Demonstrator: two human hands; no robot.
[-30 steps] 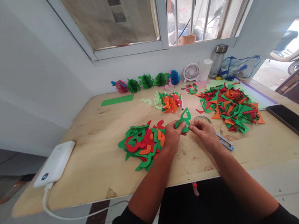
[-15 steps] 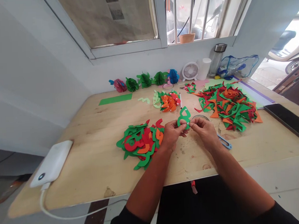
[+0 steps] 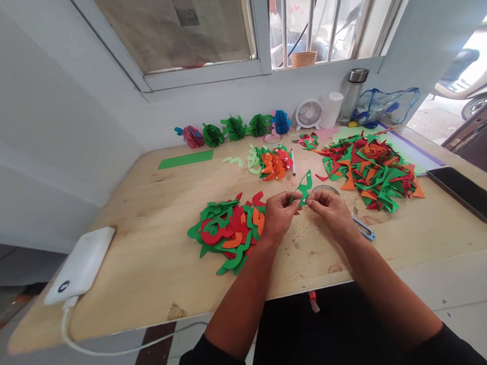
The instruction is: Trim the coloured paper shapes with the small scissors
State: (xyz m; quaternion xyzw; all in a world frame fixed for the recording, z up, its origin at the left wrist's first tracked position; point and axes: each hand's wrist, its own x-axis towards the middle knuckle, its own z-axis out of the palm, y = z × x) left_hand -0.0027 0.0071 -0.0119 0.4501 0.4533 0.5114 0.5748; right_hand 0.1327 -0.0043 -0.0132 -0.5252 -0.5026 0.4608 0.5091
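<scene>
Between my hands a green paper cutout [image 3: 304,186] with curved edges and small pale squares is held up, tilted so that it looks narrow. My left hand [image 3: 281,213] pinches its left lower side. At its lower right edge, the thumb and fingers of my right hand [image 3: 331,211] are closed on it too. Beside my left wrist lies a loose heap of red, green and orange cutouts [image 3: 225,232]. A roll of clear tape [image 3: 326,189] seems to sit just behind my right hand, partly hidden. A blue cutter [image 3: 364,228] lies by my right wrist.
Paper scraps [image 3: 375,167] are piled at the right, near a black phone [image 3: 466,193]. Smaller cutouts [image 3: 273,163] and a pen [image 3: 292,162] lie ahead. Paper figures [image 3: 236,128], a fan [image 3: 309,114] and a bottle [image 3: 350,98] line the wall. A white power bank [image 3: 80,264] sits left.
The green cutout has turned, from showing its broad face with openings to a narrower, tilted view. Both hands keep hold of it in nearly the same place. The view has shifted slightly.
</scene>
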